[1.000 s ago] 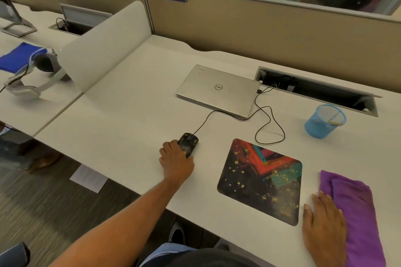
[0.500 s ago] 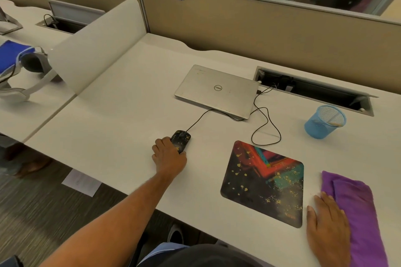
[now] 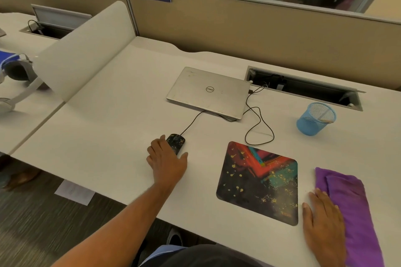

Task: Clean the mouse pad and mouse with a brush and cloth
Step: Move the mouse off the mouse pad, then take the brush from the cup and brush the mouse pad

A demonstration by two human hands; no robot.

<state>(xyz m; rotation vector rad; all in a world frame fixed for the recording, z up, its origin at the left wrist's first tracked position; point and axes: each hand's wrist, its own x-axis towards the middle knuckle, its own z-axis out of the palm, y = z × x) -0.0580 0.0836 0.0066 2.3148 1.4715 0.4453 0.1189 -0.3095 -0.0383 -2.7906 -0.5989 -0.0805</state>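
The black, gold-speckled wired mouse (image 3: 176,142) sits on the white desk (image 3: 104,136), left of the colourful mouse pad (image 3: 259,182). My left hand (image 3: 167,161) lies over the mouse's near end, with fingers along its left side and the thumb by its right side. A folded purple cloth (image 3: 349,208) lies right of the pad. Flat on the desk at the cloth's left edge is my right hand (image 3: 324,223), fingers apart and partly on the cloth. A blue mesh cup (image 3: 314,119) holds a pale stick-like item; whether it is the brush I cannot tell.
A closed silver laptop (image 3: 208,92) lies behind the mouse, and the mouse cable (image 3: 258,123) loops between it and the pad. An open cable tray (image 3: 303,88) runs along the back. A curved white divider (image 3: 84,50) bounds the desk's left side. The near desk edge is close to both hands.
My left hand slid the mouse a little to the left, away from the pad, and its thumb now spreads out. My right hand has stayed by the cloth.
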